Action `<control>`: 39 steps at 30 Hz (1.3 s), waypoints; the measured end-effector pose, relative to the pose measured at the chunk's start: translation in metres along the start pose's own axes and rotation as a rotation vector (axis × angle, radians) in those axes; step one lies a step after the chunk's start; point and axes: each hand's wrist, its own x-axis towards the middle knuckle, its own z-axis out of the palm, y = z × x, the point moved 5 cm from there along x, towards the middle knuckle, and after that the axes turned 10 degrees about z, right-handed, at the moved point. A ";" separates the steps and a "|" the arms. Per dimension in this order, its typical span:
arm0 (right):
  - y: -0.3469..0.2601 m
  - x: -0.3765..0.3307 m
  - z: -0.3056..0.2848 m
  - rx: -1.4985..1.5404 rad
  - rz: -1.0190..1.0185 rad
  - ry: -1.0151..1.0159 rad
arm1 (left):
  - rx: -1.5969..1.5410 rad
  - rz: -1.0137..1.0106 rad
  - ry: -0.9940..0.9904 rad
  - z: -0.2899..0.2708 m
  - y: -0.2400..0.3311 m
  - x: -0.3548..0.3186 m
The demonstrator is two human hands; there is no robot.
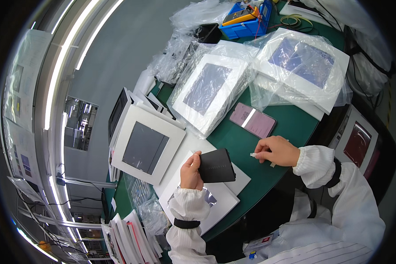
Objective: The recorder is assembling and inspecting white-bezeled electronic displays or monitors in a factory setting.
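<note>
My left hand point(192, 172) is closed on the left edge of a flat black box-shaped device point(217, 166), thumb on its upper face. The device is held above white panels point(241, 179) lying on the table. To its right, my right hand point(277, 151) pinches a small whitish piece point(253, 155) between thumb and fingertips; its kind is too small to make out. Just beyond that hand a phone point(253, 120) with a lit pinkish screen lies on the green table point(290, 125). A white-framed panel with a grey screen point(146, 147) leans up left of my left hand.
Two white-framed panels in clear plastic, one in the middle point(207, 86) and one at right point(301, 61), lie farther back. Behind them is a blue bin point(246, 28) with a yellow meter point(236, 16). Several white panels point(130, 240) stand at lower left. Crumpled plastic point(152, 211) lies nearby.
</note>
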 end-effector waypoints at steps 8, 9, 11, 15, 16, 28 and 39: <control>0.002 -0.003 -0.003 0.131 -0.004 -0.093 | 0.144 0.010 0.049 0.010 -0.024 0.017; 0.002 -0.003 -0.002 0.147 0.003 -0.130 | 0.185 0.043 0.062 0.009 -0.025 0.019; 0.003 -0.003 -0.001 0.148 -0.012 -0.128 | 0.193 0.038 0.054 0.016 -0.025 0.019; 0.002 -0.007 -0.002 0.118 -0.021 -0.103 | 0.206 0.053 0.032 0.020 -0.032 0.022; 0.001 -0.007 -0.002 0.119 -0.019 -0.103 | 0.206 0.051 0.033 0.022 -0.033 0.021; 0.000 -0.005 0.001 0.006 -0.092 -0.047 | 0.198 0.126 -0.024 0.032 -0.030 0.020; 0.003 0.000 0.005 -0.022 -0.095 0.082 | 0.364 0.290 0.023 0.038 -0.014 0.019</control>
